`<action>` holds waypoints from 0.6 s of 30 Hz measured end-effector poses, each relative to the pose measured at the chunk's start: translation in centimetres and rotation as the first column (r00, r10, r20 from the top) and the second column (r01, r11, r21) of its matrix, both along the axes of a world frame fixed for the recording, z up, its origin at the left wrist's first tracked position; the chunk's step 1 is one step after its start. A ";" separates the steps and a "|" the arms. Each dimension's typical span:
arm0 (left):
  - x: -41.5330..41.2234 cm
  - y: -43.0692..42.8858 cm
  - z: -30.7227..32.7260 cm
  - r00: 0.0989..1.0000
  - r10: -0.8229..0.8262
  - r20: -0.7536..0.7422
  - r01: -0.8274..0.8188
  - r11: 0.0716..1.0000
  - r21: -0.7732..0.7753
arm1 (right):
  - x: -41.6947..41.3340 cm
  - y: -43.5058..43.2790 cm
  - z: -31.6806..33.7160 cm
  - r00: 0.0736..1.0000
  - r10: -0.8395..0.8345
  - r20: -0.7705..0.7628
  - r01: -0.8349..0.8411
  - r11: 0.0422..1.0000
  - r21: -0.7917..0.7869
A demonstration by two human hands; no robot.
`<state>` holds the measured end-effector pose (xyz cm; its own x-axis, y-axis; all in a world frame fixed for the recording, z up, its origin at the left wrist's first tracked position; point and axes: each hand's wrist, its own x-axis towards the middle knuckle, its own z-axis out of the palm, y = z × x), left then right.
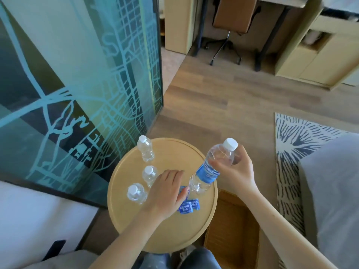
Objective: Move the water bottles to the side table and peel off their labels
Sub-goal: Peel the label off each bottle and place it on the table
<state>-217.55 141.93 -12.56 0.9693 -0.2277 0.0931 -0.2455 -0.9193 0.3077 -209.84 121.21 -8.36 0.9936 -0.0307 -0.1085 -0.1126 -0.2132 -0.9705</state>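
Wooden table [174, 152], three bare bottles [149, 174], right grip [237, 175] holding one labelled bottle [207, 172], left grip [165, 193] over blue labels [187, 206], closure unclear

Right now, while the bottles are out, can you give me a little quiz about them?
1. How many bare bottles stand on the side table?
2. True or false: the right hand holds the labelled bottle upright.
3. Where do the peeled labels lie? A in a bin, B on the table by the left hand, C in a sink.
Key: 1 three; 2 false, it is tilted; 3 B.
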 end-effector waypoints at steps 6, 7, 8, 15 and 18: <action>0.8 -0.1 4.9 0.990 -0.049 0.133 0.060 0.995 -0.083 | -1.2 0.5 7.4 0.991 0.020 0.132 -0.044 0.982 0.186; 0.9 0.0 5.5 0.987 -0.062 0.150 0.076 0.993 -0.087 | -1.3 0.6 8.4 0.989 0.021 0.149 -0.053 0.975 0.216; 1.1 0.0 6.1 0.984 -0.071 0.162 0.087 0.992 -0.095 | -1.3 0.6 9.3 0.986 0.026 0.165 -0.065 0.970 0.236; 2.4 0.2 9.2 0.978 -0.074 0.194 0.118 0.967 -0.227 | -0.2 0.7 13.0 0.977 0.035 0.210 -0.093 0.957 0.275; 2.8 0.2 10.1 0.985 -0.073 0.158 0.112 0.959 -0.259 | 0.3 0.8 13.8 0.982 0.030 0.189 -0.089 0.946 0.313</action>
<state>-214.77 142.11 -2.42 0.9166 -0.2635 0.3007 -0.3858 -0.7799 0.4928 -209.58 122.04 5.48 0.9964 0.0355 0.0770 0.0727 0.1096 -0.9913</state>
